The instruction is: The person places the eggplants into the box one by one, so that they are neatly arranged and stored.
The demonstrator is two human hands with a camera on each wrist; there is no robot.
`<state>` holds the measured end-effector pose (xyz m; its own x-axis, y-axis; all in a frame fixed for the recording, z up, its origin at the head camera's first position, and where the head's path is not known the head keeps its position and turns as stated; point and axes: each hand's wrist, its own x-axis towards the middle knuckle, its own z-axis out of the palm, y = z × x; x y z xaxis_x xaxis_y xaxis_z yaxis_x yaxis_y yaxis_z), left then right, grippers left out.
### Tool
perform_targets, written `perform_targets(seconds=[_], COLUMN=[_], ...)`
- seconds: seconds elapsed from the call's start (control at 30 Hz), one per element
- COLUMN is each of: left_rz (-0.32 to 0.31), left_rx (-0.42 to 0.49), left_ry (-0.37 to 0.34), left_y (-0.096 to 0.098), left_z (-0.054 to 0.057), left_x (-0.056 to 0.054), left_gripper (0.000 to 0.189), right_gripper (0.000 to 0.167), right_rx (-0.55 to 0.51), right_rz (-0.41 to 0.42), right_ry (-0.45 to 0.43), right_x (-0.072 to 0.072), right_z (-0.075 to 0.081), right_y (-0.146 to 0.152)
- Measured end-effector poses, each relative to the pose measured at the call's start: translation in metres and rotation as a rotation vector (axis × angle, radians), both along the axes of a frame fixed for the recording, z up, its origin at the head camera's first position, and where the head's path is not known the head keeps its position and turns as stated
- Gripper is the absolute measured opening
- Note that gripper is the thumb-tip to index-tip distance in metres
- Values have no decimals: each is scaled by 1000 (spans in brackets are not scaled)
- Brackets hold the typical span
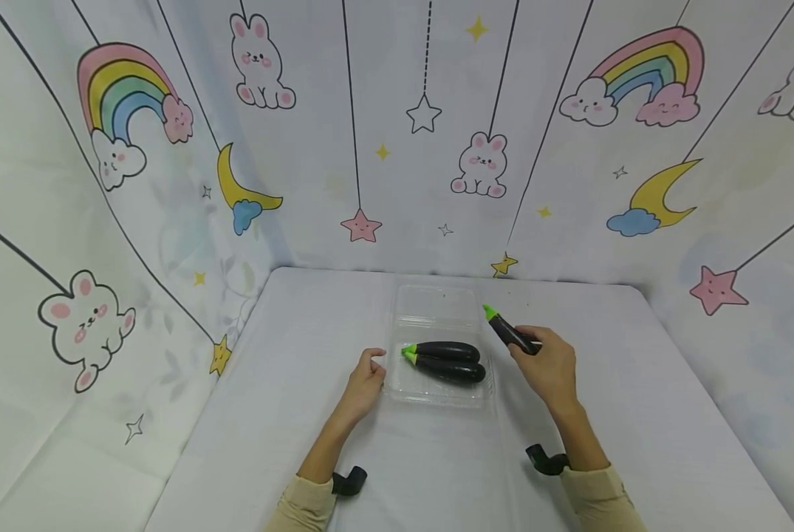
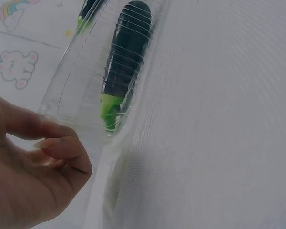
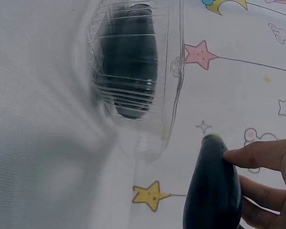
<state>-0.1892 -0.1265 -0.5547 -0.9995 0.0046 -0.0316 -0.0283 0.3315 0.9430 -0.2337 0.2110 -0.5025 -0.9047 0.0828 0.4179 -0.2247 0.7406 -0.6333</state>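
A clear plastic clamshell box lies opened out on the white table, its lid folded back on the far side. Inside its near half, two dark eggplants with green stems, a far one and a near one, lie side by side with stems to the left. My left hand pinches the box's left edge between thumb and fingers, as the left wrist view shows. To the right of the box, my right hand grips a third eggplant above the table, stem end pointing away and left.
White cloth covers the table, and a white curtain printed with rabbits, stars and rainbows hangs behind and at both sides. Black curved pieces sit at the left wrist and right wrist.
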Motion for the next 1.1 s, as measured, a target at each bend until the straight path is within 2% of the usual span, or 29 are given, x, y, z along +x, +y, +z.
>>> perform_targets(seconds=[0.5, 0.8, 1.1], left_rz=[-4, 1, -1], left_rx=[14, 10, 1], left_ry=[-6, -13, -14], left_y=[-1, -1, -1], left_z=[0, -1, -2], left_x=[0, -1, -2], left_gripper=[38, 38, 38], right_gripper=[35, 36, 37], right_rx=[15, 31, 65], right_rz=[87, 157, 209], right_ry=[5, 22, 41], right_x=[4, 7, 13], right_z=[3, -3, 2], right_y=[-14, -25, -32])
